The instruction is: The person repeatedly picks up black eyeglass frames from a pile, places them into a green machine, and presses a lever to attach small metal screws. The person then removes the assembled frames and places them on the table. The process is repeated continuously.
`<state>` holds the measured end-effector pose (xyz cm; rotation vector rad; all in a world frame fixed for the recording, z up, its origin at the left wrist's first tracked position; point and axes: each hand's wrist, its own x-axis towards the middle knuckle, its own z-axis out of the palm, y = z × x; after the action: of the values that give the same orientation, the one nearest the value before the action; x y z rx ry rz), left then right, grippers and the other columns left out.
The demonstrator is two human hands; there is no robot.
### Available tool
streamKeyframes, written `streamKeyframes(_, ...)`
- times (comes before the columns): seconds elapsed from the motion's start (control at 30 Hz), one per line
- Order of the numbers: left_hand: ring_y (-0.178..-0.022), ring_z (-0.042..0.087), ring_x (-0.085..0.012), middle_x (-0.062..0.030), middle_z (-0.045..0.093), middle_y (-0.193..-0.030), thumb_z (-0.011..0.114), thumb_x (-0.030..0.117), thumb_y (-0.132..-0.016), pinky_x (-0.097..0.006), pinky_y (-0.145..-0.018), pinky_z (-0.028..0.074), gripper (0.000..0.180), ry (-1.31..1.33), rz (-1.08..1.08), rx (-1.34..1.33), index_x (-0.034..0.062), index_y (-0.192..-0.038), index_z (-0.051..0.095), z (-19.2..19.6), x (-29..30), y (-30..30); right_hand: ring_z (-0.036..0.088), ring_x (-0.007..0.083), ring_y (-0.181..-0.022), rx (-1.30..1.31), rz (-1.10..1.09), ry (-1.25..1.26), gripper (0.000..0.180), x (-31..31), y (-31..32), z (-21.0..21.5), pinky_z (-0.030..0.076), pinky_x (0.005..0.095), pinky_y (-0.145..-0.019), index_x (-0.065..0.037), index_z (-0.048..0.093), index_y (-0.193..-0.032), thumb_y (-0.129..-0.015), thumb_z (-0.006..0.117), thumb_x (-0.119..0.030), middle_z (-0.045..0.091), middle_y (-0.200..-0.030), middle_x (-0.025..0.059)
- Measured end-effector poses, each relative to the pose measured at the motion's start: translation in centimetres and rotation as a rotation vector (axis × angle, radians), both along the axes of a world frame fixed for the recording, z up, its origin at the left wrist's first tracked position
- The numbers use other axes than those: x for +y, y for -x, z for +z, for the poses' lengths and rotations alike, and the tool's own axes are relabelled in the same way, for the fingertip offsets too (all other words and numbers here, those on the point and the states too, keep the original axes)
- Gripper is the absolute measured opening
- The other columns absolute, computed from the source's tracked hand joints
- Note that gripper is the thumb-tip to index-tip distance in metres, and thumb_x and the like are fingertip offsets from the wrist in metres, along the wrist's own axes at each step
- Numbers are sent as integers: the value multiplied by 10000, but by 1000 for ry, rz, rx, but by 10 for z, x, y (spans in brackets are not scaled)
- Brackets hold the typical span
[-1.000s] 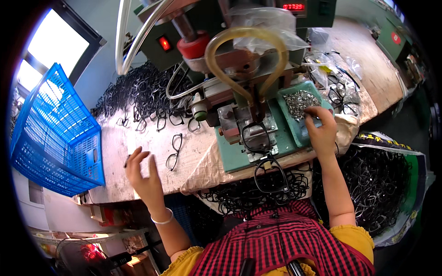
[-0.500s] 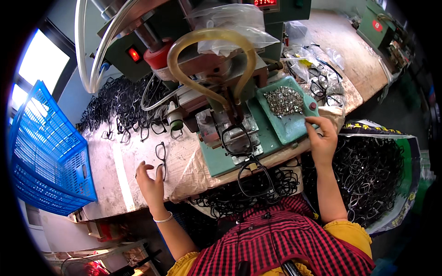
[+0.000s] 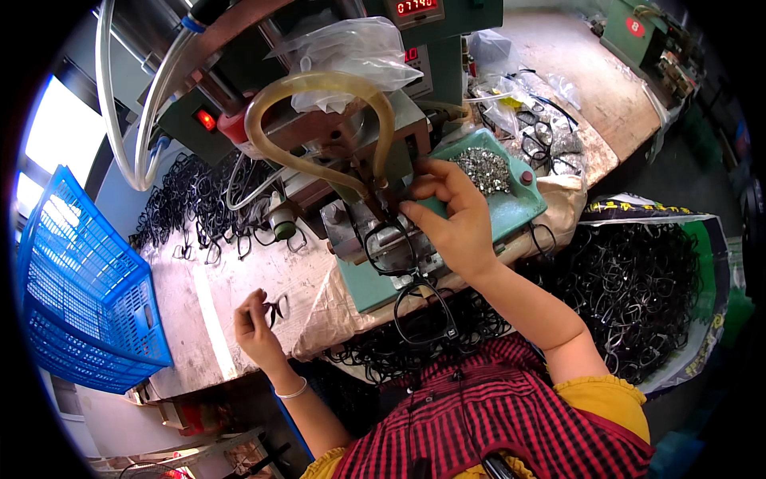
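In my left hand [image 3: 257, 326] I hold a black eyeglass frame [image 3: 275, 308], pinched at its edge and hanging just above the pale bench top. A second black frame [image 3: 388, 243] sits clamped on the green machine's fixture, lenses empty, front tilted toward me, and my right hand [image 3: 452, 219] touches its upper rim with fingertips.

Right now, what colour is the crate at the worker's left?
Blue, a mesh-sided plastic crate, seen in the head view.

The small dark piece [image 3: 275, 307] pinched in the left hand [image 3: 254, 329] is too small to identify. The right hand [image 3: 451, 215] hides part of the black plastic spectacle frame [image 3: 388, 247] on the green machine.
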<state>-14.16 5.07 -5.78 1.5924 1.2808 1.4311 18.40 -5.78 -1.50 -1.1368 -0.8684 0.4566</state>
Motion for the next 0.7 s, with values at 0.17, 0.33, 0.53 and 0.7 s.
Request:
streamKeyframes(0.17, -801, 721, -297, -254, 720, -911, 445, 316, -1096, -399, -758, 616, 386, -580, -257, 44, 9, -865, 403, 76, -38, -61, 659, 109, -953, 205, 153, -35, 515, 1, 11, 22, 498, 250, -863, 34, 536, -1316, -839, 725, -13, 708, -979, 60)
streamKeyframes(0.33, -844, 749, -311, -88, 754, -944, 692, 500, -873, -374, -704, 627, 501, -965, -682, 526, 80, -815, 425, 126, -78, -104, 678, 155, -1024, 244, 156, -4, 497, -15, 23, 39, 517, 283, -891, 34, 524, -1340, -872, 684, -19, 707, -1119, 113)
streamKeyframes(0.53, -774, 693, -198, -84, 737, -1024, 829, 345, -758, -302, -580, 540, 450, -1107, -876, 677, 106, -773, 448, 128, -85, -159, 603, 355, -1191, -696, -228, 264, 299, -3, -45, 5, 473, 448, -1033, -58, 716, -1087, -797, 722, -130, 679, -1213, 142)
streamKeyframes(0.7, -642, 604, -158, -64, 734, -1006, 839, 312, -760, -277, -530, 486, 424, -1103, -829, 631, 114, -765, 464, 121, -90, -168, 413, 397, -1402, -882, -487, 701, 303, -16, -96, -53, 422, 533, -1072, -126, 727, -1087, -802, 775, -216, 551, -1396, 212)
